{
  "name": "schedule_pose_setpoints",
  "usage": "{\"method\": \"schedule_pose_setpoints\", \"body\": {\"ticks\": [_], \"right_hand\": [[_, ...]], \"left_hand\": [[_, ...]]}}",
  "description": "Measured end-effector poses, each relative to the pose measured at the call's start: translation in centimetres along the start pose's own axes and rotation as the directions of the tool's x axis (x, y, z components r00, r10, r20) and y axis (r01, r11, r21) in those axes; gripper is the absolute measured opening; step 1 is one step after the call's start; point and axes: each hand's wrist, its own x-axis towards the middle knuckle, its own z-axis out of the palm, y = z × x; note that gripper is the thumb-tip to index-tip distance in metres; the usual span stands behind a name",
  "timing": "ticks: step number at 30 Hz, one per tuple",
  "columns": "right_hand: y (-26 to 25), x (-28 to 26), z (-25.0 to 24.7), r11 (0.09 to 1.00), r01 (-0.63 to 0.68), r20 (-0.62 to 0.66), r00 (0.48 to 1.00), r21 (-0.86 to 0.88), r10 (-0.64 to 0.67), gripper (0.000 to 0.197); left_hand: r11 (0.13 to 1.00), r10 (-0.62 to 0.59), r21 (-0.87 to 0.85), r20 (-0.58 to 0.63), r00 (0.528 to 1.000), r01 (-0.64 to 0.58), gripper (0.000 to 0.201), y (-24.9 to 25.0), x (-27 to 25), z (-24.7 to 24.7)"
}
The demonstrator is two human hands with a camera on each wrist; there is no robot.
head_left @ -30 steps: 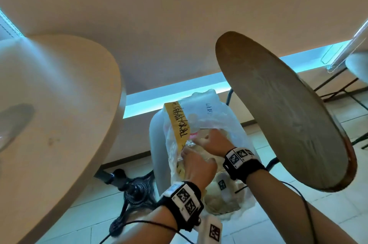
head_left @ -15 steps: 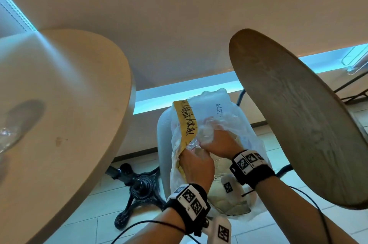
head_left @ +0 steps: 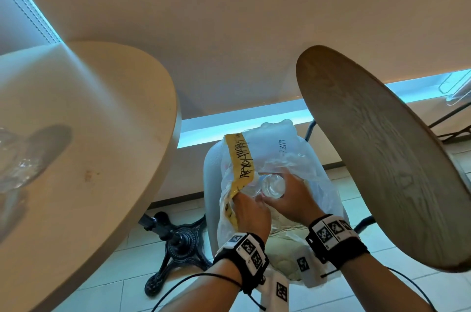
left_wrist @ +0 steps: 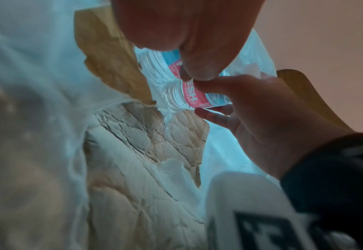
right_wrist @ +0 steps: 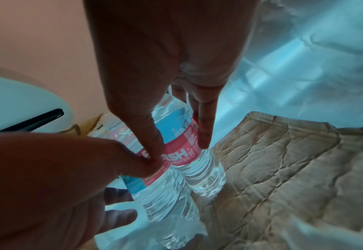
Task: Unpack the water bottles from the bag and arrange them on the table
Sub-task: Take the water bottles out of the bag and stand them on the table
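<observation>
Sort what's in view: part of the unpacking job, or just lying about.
Job: two clear plastic water bottles with pink-and-blue labels, clear plastic bag with yellow tape, round beige table, left hand, right hand.
Lying about: round brown wooden table, black table base.

We see a dark wood round tabletop (head_left: pixel 377 148) on the right, w/ thin black metal legs (head_left: pixel 456 118) past its far edge. A black cast-iron pedestal base (head_left: pixel 178 245) stands on pale floor tiles (head_left: pixel 102 294) low in the head view, & a white chair (head_left: pixel 211 179) sits between the two tops, its cushion (right_wrist: pixel 283 160) tan, quilted, creased. Behind runs a beige wall (head_left: pixel 229 31) w/ a bright blue-lit strip (head_left: pixel 229 125) along its lower edge.
</observation>
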Motion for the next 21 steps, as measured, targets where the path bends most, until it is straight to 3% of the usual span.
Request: {"method": "schedule_pose_setpoints", "body": {"ticks": [3, 7, 12, 18, 21], "right_hand": [[0.4, -0.8, -0.2, 0.999, 0.041, -0.017, 0.999, -0.027, -0.042, 0.061], [1.2, -1.3, -1.0, 0.995, 0.072, -0.009, 0.997, -0.069, -0.073, 0.054], [1.4, -1.6, -3.1, 0.983, 0.117, 0.049, 0.993, -0.144, -0.111, 0.052], [1.1, -2.7, -6.0, 0.974, 0.106, 0.155, 0.985, -0.199, -0.076, 0.055], [-0.1, -4.3, -8.3, 0.982, 0.1, 0.164, 0.984, -0.159, -0.073, 0.058]], "left_hand": [[0.999, 0.032, 0.03, -0.02, 0.999, -0.032, 0.063, -0.1, 0.1, -0.1], [0.984, 0.16, 0.063, 0.052, 0.986, -0.164, 0.071, -0.6, -0.3, -0.2], [0.948, 0.277, 0.121, 0.131, 0.952, -0.293, 0.062, -1.1, -1.4, -0.6], [0.875, 0.413, 0.105, 0.349, 0.841, -0.473, 0.062, 0.0, -3.9, -2.8], [0.81, 0.514, 0.084, 0.373, 0.772, -0.58, 0.063, 1.7, -6.2, -4.8]]}}
